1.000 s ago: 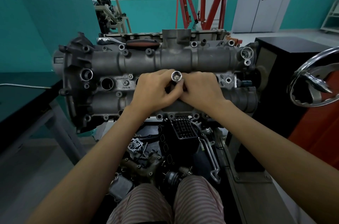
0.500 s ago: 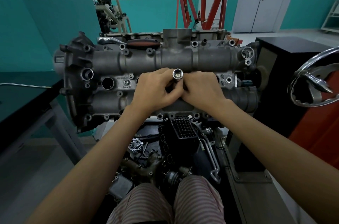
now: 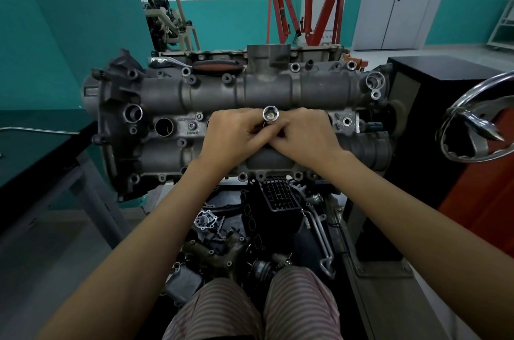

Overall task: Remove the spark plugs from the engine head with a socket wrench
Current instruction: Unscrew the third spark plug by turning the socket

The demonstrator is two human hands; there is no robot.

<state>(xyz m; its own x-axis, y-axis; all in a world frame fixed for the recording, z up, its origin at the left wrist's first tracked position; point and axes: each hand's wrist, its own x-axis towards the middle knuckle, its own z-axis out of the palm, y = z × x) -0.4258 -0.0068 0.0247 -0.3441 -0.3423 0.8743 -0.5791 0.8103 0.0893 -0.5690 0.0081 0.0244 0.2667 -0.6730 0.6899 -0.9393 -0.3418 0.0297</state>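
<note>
A grey engine head (image 3: 250,92) lies across the middle of the view. A chrome socket (image 3: 270,114) stands upright over its centre, open end up, its lower part hidden by fingers. My left hand (image 3: 235,136) and my right hand (image 3: 304,135) meet around the socket's shaft, and the fingers of both pinch it. An open spark plug well (image 3: 164,126) shows to the left of my hands. A ratchet wrench with a black and orange handle (image 3: 215,66) lies along the head's far edge. No spark plug is visible.
A dark bench (image 3: 36,153) stands at the left. At the right are a black cabinet (image 3: 434,105) and a chrome steering wheel (image 3: 478,119). Loose engine parts (image 3: 244,234) lie below the head. A red engine hoist (image 3: 306,2) stands behind.
The socket has shifted very slightly to the right between my fingers. Both hands stay in the same place.
</note>
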